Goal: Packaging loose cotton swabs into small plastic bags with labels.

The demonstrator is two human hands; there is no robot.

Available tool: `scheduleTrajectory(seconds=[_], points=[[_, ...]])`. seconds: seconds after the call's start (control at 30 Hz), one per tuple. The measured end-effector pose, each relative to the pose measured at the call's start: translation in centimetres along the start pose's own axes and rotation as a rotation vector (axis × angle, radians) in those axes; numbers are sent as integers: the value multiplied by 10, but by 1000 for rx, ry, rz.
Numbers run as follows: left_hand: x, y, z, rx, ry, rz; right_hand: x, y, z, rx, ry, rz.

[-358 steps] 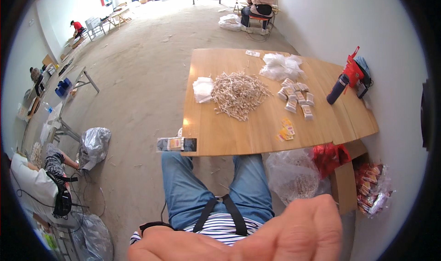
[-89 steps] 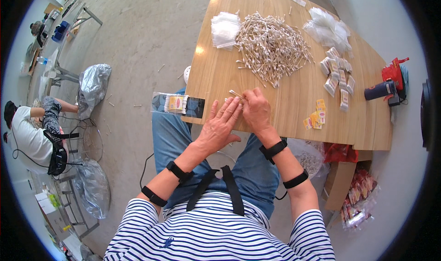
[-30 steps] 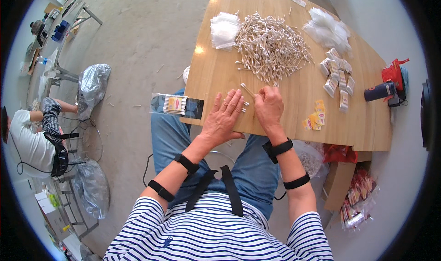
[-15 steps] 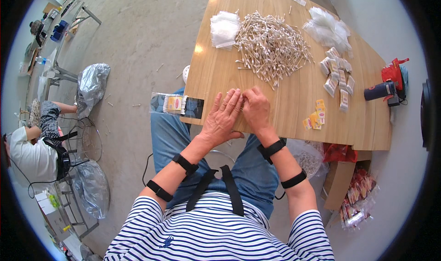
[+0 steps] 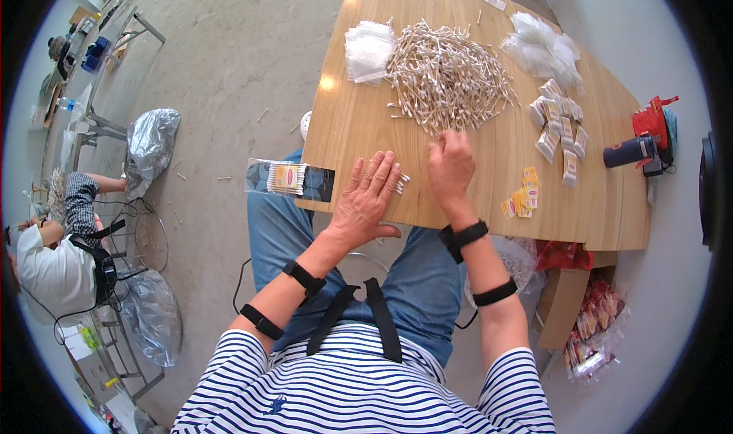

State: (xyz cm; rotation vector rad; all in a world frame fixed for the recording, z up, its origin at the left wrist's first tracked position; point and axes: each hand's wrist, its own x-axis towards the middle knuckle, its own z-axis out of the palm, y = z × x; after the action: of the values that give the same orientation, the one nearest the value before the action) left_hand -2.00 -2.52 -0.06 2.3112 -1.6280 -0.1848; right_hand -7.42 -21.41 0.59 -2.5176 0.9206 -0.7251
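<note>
Flat on the wooden table (image 5: 336, 129) near its front edge lies my left hand (image 5: 365, 199), fingers stretched out over a few cotton swabs (image 5: 402, 182) whose white tips stick out beside them. My right hand (image 5: 452, 163) is closed at the near edge of a big heap of cotton swabs (image 5: 443, 75). Its fingertips point into the heap, and whatever is between them cannot be made out. Left of my left hand, a row of swabs with a yellow label card (image 5: 287, 177) lies on a dark patterned sheet over the table's corner.
Clear plastic bags (image 5: 369, 51) lie left of the heap, and more bags (image 5: 540, 46) at its right. Several packed swab bundles (image 5: 561, 125) and loose yellow cards (image 5: 522, 193) sit to the right, near a dark cylinder (image 5: 630, 151). Another person (image 5: 61, 258) sits far left.
My right hand has moved away from my left hand, right and forward to the heap's near edge. Swab tips now show beside my left fingers, which stay flat in much the same place.
</note>
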Motion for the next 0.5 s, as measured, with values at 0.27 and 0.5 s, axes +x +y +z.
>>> scheduleTrajectory(seconds=[0.27,0.5], points=[[1,0,1,-4,13,-12,18,23,0,-57,-39,78],[3,2,-1,-5,31,-12,-2,39,-16,123,-9,157]])
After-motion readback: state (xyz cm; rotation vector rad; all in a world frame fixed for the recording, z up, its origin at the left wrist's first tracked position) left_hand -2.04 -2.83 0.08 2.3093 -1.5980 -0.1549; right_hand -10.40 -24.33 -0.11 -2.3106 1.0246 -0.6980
